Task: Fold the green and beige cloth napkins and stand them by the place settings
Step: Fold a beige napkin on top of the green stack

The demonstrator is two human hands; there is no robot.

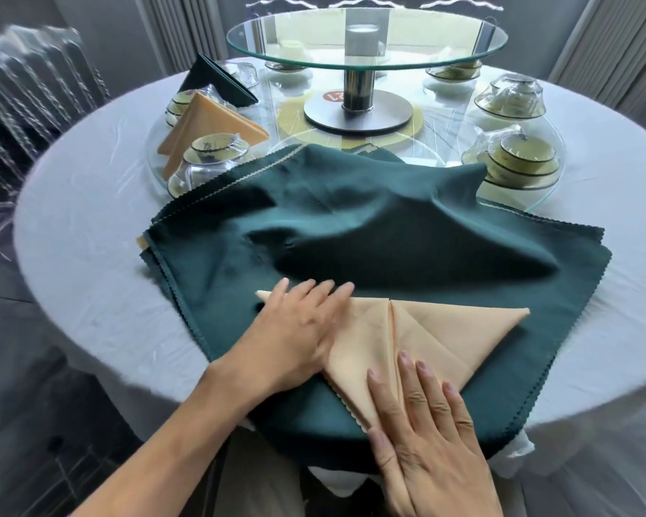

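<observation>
A beige napkin [407,330], folded into a triangular shape with a centre seam, lies on top of a stack of dark green napkins [351,233] at the near edge of the round table. My left hand [295,330] presses flat on the beige napkin's left wing with straight fingers. My right hand [429,430] lies flat on its lower point near the table edge. A folded beige napkin [209,121] and a folded green napkin [213,80] stand at the far left by place settings.
A white tablecloth [90,225] covers the table. A glass lazy Susan [366,42] on a metal post stands at the centre. Wrapped bowl settings [515,162] [511,97] [213,151] ring it. A clear chair [27,91] stands at the left.
</observation>
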